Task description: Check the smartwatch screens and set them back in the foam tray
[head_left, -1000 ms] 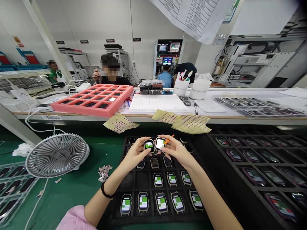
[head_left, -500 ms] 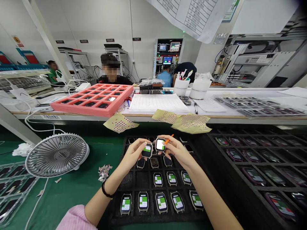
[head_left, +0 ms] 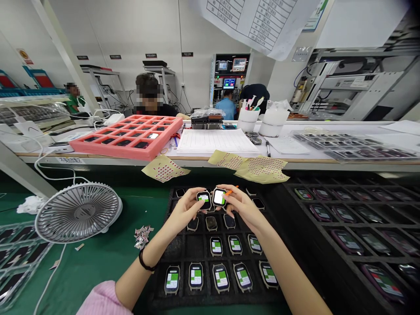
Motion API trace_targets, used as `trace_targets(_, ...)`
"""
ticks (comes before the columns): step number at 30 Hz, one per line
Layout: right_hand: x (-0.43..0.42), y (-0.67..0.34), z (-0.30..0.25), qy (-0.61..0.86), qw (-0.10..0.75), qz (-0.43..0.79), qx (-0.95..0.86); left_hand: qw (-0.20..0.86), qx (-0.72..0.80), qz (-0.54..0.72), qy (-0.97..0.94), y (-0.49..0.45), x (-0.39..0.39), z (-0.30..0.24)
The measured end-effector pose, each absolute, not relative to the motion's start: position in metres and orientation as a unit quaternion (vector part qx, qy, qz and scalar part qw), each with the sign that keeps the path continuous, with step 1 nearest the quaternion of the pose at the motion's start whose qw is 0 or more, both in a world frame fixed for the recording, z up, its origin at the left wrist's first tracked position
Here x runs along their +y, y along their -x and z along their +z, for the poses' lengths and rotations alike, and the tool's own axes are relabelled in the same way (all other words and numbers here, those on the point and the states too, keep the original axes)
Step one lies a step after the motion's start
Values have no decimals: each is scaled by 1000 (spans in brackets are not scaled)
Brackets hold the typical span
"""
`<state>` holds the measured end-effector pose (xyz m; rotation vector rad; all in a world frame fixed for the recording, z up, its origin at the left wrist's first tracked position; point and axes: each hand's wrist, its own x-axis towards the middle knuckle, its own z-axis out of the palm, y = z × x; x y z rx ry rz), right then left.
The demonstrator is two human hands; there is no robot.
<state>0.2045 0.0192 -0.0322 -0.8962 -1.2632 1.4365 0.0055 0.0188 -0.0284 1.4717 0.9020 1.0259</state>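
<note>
My left hand (head_left: 187, 209) is closed on a smartwatch body (head_left: 204, 200) whose screen shows green and white blocks, the thumb resting at its lower left edge. My right hand (head_left: 239, 203) grips a second smartwatch body (head_left: 219, 197) with a bright white screen. An orange stick-like tool (head_left: 231, 190) also sticks out between the right fingers; its other end is hidden. Both watches are side by side above a black foam tray (head_left: 193, 247). In the tray's compartments lie several strapless watch bodies (head_left: 221, 278), some lit green and white, others dark.
A second black tray (head_left: 315, 227) with watches stands to the right. On the left are a grey fan (head_left: 78, 212) and small scraps (head_left: 143, 236). Across the raised shelf lie a pink foam tray (head_left: 131, 151), paper sheets (head_left: 215, 140) and yellow sticker sheets (head_left: 262, 168). Other people sit beyond.
The watch in my left hand has been turned upright and moved slightly right and up, nearer the other watch. My left thumb has shifted down its side. My right hand has barely moved.
</note>
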Motion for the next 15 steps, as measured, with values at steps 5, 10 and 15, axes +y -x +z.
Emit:
trace_targets(5, 18, -203, -30, 375, 491, 590, -520, 530, 384, 437, -617, -6, 20, -30)
trace_targets(10, 17, -202, -29, 389, 496, 585, -510, 531, 401, 440, -604, -4, 24, -34)
trace_targets(15, 18, -202, -30, 406, 497, 583, -497, 537, 393, 431, -609, -3, 26, -38)
